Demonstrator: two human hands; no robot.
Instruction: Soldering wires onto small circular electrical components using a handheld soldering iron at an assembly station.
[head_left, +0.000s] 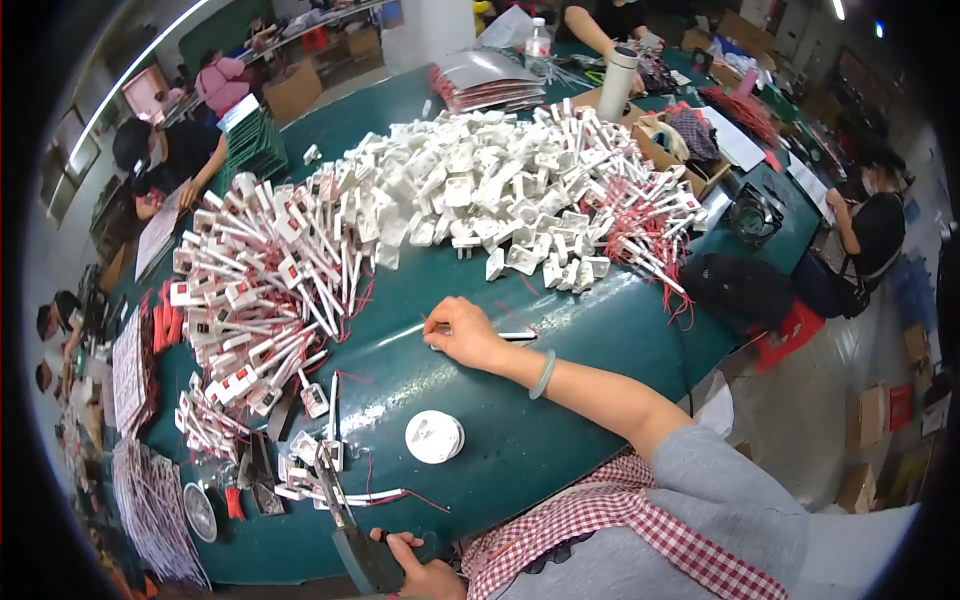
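Note:
My right hand, a pale bangle on its wrist, is closed in a pinch over the middle of the green table. A bit of white shows at its fingertips, and a thin white tube with red wire sticks out behind the hand, apparently one piece. Low in view, my left hand is curled round a dark green tool with a long narrow nose. The nose points at several white housings with tubes. A round white disc-shaped part rests between my hands.
A large heap of white plastic housings covers the far middle. Tubed pieces with red wires pile at left. A round metal dish lies at the left edge. At right sit a dark cap and a fan. Other people work around the table.

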